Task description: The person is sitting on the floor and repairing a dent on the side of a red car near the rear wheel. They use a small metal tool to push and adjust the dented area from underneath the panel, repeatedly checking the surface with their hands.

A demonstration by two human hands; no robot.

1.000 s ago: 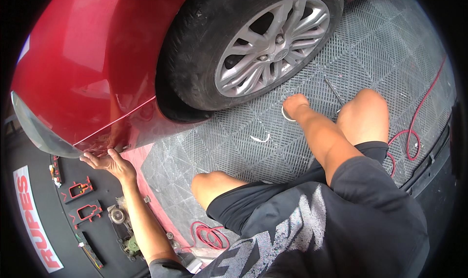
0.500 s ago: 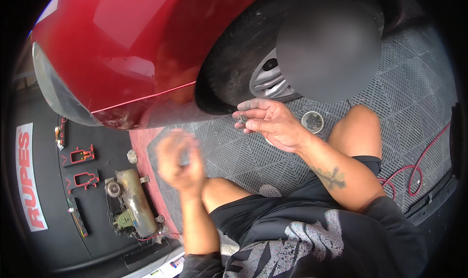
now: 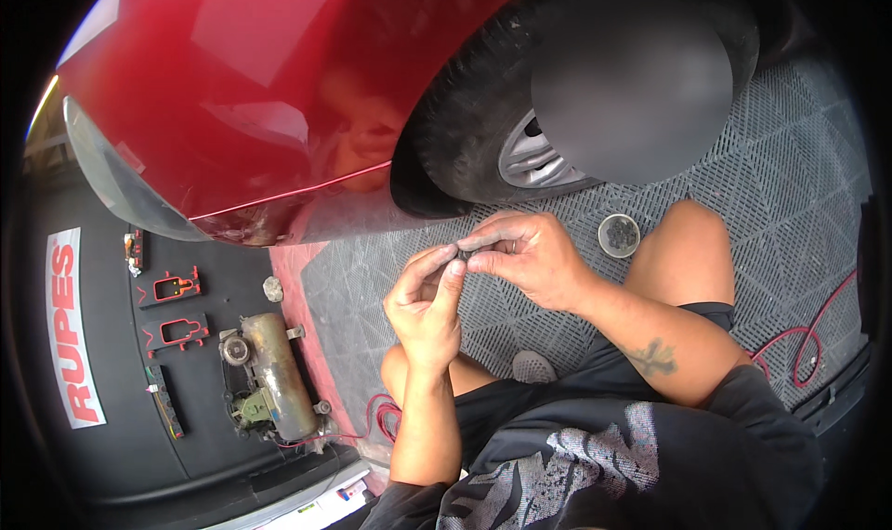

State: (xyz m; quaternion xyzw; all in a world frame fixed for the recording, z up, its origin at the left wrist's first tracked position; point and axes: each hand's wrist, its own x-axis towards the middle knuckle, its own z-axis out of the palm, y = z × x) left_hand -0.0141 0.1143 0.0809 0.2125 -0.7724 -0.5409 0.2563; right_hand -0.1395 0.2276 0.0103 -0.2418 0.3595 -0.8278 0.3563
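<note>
The red car body [image 3: 279,93] fills the upper left and top centre of the frame, above the grey slatted floor [image 3: 780,168]. The tyre [image 3: 469,154] stands at top centre, with part of its silver wheel [image 3: 542,166] showing; a blurred patch hides the rest. A metal tank [image 3: 283,381] lies at lower left.

The hands meet near the middle of the frame, just below the tyre. The left hand [image 3: 426,312] is partly curled, its thumb and fingertips drawn together; the right hand [image 3: 539,261] reaches in from the right with thumb and fingers almost closed. Between their tips is a small dark piece [image 3: 465,255], too small and covered to identify. A round tub [image 3: 621,254] with dark contents sits on the floor, right of centre.

The step in hand looks like working the piece with the fingertips; the next move probably calls for a light, steady pinch from both sides, so that it does not slip.

Half a second ago the left hand was a blur, lower and apart from the right; now the two touch at the piece, and the tub sits slightly farther right in view
</note>
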